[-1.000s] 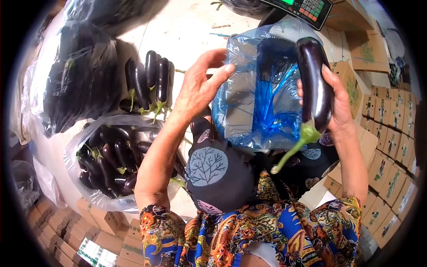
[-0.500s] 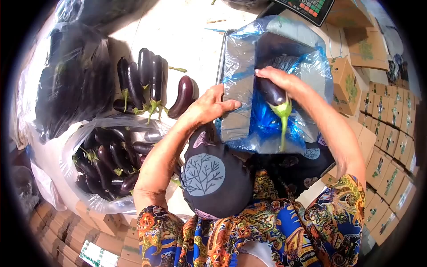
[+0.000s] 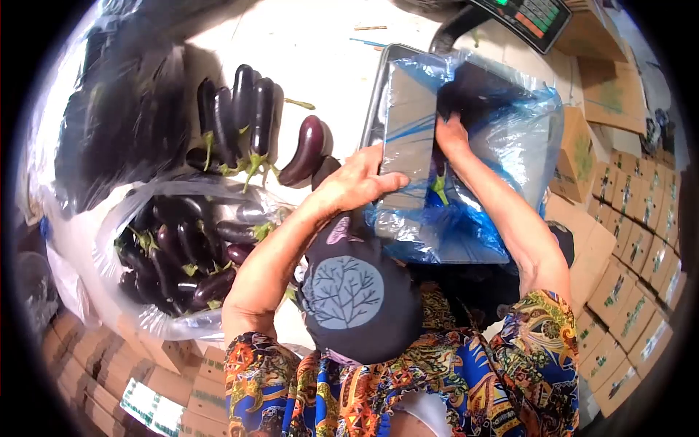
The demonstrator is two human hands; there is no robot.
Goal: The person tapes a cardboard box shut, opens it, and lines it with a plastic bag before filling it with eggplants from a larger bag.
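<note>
Change: both hands have sunk lower over the past second; the eggplant once held up at the right is now down inside the box.
Right hand (image 3: 451, 138): reaches into the box and lies over the eggplant; its fingers curl out of sight, so I cannot tell how firmly it grips.
Left hand (image 3: 354, 183): closed on the box's near-left wall, thumb under, fingers over the liner.
Eggplant (image 3: 439, 186): inside the box under the right hand; only its green stem shows plainly.
Cardboard box (image 3: 408, 124): lined with a blue plastic bag (image 3: 524, 138), on the tray of a scale (image 3: 535, 16) at the floor's far right.
Doing it well: brace the wall so the liner stays open, and lay the fruit flat, stem away from the plastic.
Nearby: loose eggplants (image 3: 247, 124) on the pale floor, and a clear bagful (image 3: 182, 255) towards its left edge.
Writing: the scale's keys are coloured but unreadable; the stacked cartons (image 3: 641, 240) carry green print too small to read.
</note>
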